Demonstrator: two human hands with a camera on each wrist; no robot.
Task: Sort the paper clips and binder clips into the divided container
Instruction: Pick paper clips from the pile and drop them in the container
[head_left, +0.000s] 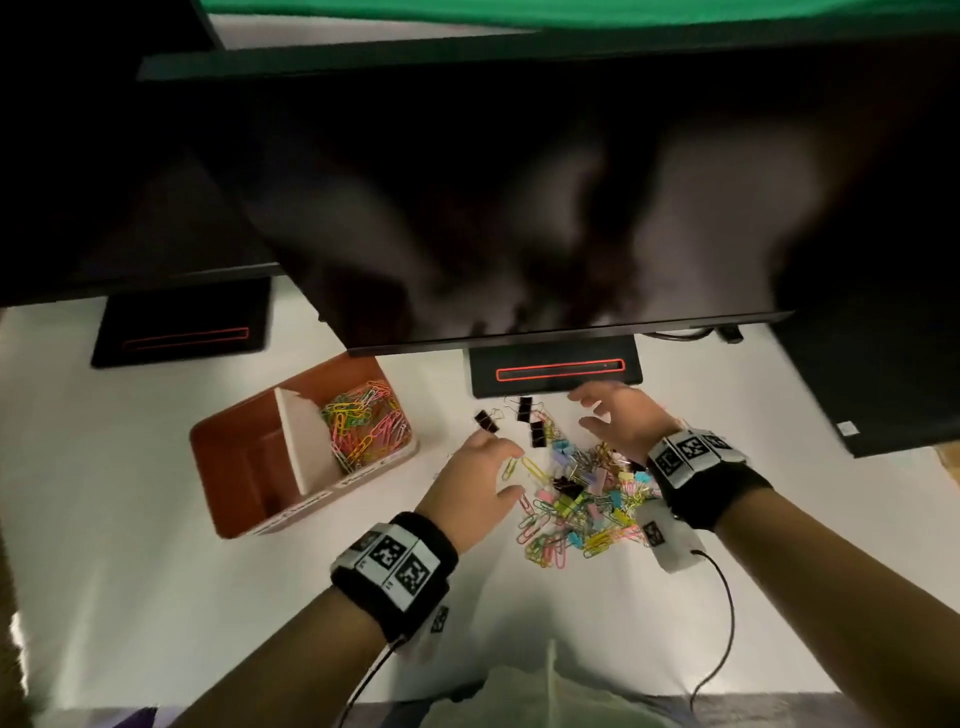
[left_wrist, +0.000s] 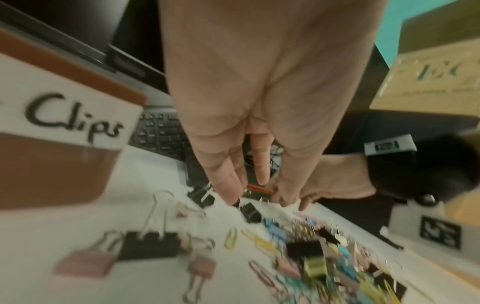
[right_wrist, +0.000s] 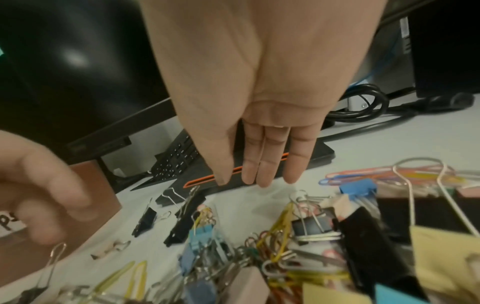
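Observation:
A brown divided container (head_left: 244, 467) stands left of centre; its far compartment holds coloured paper clips (head_left: 363, 426), and the near one looks empty. A mixed pile of paper clips and binder clips (head_left: 582, 499) lies on the white table. Three black binder clips (head_left: 524, 409) sit apart at the pile's far-left edge. My left hand (head_left: 498, 467) hovers at the pile's left edge with fingers (left_wrist: 262, 164) straight and nothing in them. My right hand (head_left: 587, 410) hovers over the pile's far side, fingers (right_wrist: 267, 164) straight and together, holding nothing.
Two dark monitors overhang the table's far half, on black stands (head_left: 556, 369) with red outlines. A keyboard (left_wrist: 161, 133) lies beneath them, and cables (right_wrist: 363, 102) run at the back right. A cardboard box (left_wrist: 428, 78) stands to the right. The container carries a label reading "Clips" (left_wrist: 78, 121).

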